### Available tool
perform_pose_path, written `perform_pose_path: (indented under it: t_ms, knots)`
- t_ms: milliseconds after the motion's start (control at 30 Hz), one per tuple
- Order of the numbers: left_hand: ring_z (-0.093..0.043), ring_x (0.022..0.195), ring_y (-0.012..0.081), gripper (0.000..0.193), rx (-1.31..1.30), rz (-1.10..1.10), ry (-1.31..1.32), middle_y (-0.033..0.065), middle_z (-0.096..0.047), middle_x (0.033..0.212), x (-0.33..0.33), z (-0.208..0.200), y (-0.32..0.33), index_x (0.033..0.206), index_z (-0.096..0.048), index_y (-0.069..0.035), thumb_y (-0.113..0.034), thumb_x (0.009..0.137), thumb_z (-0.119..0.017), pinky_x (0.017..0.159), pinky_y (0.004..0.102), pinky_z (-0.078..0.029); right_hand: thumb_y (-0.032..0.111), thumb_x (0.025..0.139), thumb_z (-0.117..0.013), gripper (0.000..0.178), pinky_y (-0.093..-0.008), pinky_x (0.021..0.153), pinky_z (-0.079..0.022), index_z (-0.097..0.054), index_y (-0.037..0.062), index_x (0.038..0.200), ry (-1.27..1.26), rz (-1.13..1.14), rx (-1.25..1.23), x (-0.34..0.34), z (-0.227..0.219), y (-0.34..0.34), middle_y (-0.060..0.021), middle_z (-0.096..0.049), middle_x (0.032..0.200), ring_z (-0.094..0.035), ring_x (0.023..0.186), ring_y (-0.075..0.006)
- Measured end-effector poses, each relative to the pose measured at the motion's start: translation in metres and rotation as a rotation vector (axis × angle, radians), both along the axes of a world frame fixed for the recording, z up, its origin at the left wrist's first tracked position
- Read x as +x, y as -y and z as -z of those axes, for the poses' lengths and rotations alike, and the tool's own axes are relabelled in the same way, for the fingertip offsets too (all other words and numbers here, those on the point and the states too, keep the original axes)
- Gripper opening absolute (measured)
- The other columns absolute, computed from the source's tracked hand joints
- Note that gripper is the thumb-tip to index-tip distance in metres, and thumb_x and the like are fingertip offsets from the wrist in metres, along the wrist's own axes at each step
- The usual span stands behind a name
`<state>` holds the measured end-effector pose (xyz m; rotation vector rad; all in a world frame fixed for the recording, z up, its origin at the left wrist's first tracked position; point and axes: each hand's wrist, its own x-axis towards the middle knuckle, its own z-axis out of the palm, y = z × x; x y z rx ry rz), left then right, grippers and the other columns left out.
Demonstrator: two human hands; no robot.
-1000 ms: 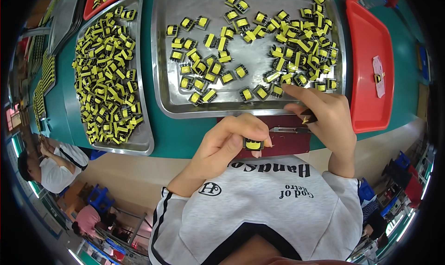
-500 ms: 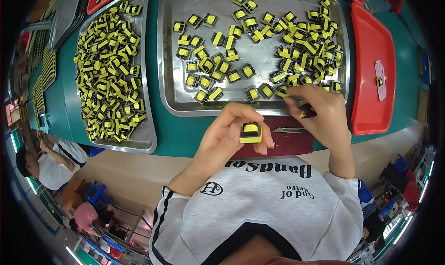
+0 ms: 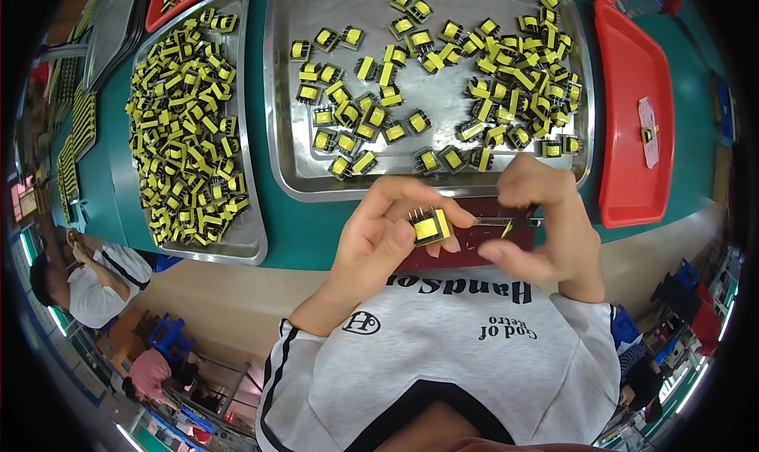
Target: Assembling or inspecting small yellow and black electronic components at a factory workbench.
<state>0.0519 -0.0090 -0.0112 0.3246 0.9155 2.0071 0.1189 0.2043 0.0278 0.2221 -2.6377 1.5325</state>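
Note:
My left hand (image 3: 371, 234) pinches a small transformer (image 3: 429, 226), with yellow tape, a black core and thin metal pins at its upper left. To its right is my right hand (image 3: 557, 223), thumb and forefinger curved apart and blurred. A small dark thing with a yellow edge (image 3: 507, 229) shows inside that hand; its kind is hard to make out. Beyond both hands lies a wide metal tray (image 3: 316, 185) with many similar transformers, scattered on the left and heaped on the right. A utility knife (image 3: 489, 222) rests on a maroon mat (image 3: 482, 254) between the hands.
A second metal tray (image 3: 251, 215), piled with transformers, stands to the left. On the right is a red tray (image 3: 632, 191) with a pink paper slip and one transformer. The table (image 3: 277, 250) is green. Another person (image 3: 95, 282) sits at the far left.
My right hand has drawn back from the tray's near edge toward my body, leaving a transformer there that its fingertips were touching. The transformer in my left hand has turned, showing its pins.

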Motion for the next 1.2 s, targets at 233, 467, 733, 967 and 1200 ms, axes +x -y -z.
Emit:
perform_pose_path:
  t_ms: [233, 467, 733, 967, 1200]
  knots:
    - [-0.058, 0.073, 0.0133, 0.037, 0.04, -0.098, -0.125, 0.0203, -0.062, 0.097, 0.006, 0.004, 0.0, 0.116, -0.044, -0.002, -0.035, 0.097, -0.046, 0.068, 0.0261, -0.049, 0.004, 0.069, -0.076, 0.028, -0.0297, 0.046, -0.041, -0.061, 0.0031, 0.091, -0.313, -0.025, 0.01, -0.007, 0.001, 0.011, -0.0077, -0.055, 0.075, -0.052, 0.057, -0.0201]
    - [-0.058, 0.055, 0.0156, 0.024, 0.216, -0.018, -0.047, 0.0167, -0.063, 0.082, 0.002, 0.018, 0.007, 0.105, -0.043, -0.004, -0.025, 0.097, -0.05, 0.048, 0.0221, -0.043, 0.014, 0.069, -0.079, 0.037, -0.0265, 0.045, -0.041, -0.062, 0.0048, 0.101, -0.374, -0.057, 0.051, -0.003, 0.009, 0.011, -0.011, -0.059, 0.081, -0.054, 0.055, -0.0173]
    - [-0.064, 0.065, 0.0193, 0.036, -0.026, -0.099, -0.162, 0.0215, -0.064, 0.089, 0.009, -0.002, 0.001, 0.11, -0.036, -0.006, -0.04, 0.098, -0.037, 0.048, 0.0218, -0.044, 0.01, 0.071, -0.075, 0.035, -0.0259, 0.045, -0.041, -0.062, 0.0046, 0.102, -0.394, 0.004, 0.068, 0.001, 0.009, 0.017, -0.0104, -0.058, 0.081, -0.053, 0.054, -0.0168]
    - [-0.055, 0.068, 0.0111, 0.049, -0.287, -0.319, -0.479, 0.014, -0.06, 0.079, 0.014, -0.006, -0.01, 0.107, -0.034, -0.007, -0.054, 0.095, -0.029, 0.06, 0.0186, -0.041, 0.0, 0.062, -0.081, 0.051, -0.024, 0.046, -0.042, -0.063, 0.0072, 0.108, -0.423, 0.062, 0.148, 0.008, 0.007, 0.029, -0.0086, -0.058, 0.087, -0.052, 0.055, -0.0151]
    - [-0.045, 0.071, 0.007, 0.05, -0.263, -0.333, -0.493, 0.0047, -0.044, 0.092, 0.018, -0.004, -0.003, 0.108, -0.036, -0.004, -0.053, 0.096, -0.031, 0.065, 0.0186, -0.038, 0.0, 0.06, -0.079, 0.042, -0.0229, 0.045, -0.041, -0.066, 0.0049, 0.101, -0.502, 0.054, 0.233, 0.003, 0.006, 0.029, -0.0084, -0.062, 0.082, -0.052, 0.053, -0.0136]
